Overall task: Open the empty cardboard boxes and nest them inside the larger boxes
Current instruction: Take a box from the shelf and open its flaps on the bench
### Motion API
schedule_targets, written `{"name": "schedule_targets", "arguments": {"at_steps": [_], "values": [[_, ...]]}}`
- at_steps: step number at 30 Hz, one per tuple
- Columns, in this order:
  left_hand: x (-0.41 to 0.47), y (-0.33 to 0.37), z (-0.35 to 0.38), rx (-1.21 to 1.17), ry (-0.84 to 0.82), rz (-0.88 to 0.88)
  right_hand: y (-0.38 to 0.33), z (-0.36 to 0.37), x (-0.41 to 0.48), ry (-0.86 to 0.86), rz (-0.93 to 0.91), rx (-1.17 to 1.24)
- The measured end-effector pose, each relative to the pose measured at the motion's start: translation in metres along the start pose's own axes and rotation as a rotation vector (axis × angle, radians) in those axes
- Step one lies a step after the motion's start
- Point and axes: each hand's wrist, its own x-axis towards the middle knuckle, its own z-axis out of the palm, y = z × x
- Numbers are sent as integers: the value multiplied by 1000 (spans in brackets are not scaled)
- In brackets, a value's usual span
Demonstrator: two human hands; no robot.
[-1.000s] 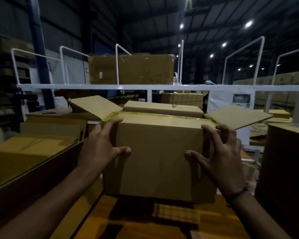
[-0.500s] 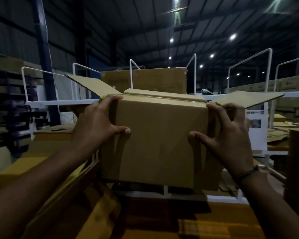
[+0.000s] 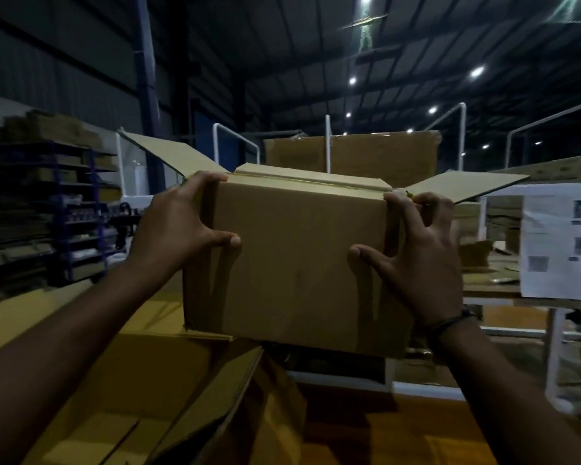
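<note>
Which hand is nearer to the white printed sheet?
Right. The right hand grips the box at its right edge, toward the sheet; the left hand grips its left edge.

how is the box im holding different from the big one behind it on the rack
The held box has its side flaps spread open; the big box behind looks closed on top. The held box is in the air, gripped by the left hand and right hand; the big box sits among white rails. The big box looks wider, though farther off. Both are plain brown cardboard.
</note>
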Motion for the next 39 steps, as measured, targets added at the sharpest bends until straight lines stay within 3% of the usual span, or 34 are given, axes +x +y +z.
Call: {"name": "schedule_targets", "arguments": {"at_steps": [15, 29, 39], "values": [[-23, -142, -59, 78, -4, -201, -123, 86, -7, -118, -116, 39], [-39, -328, -119, -97, -106, -105, -301, 140, -75, -131, -29, -143], [-82, -405, -131, -160, -153, -154, -362, 167, -135, -174, 38, -163]]}}
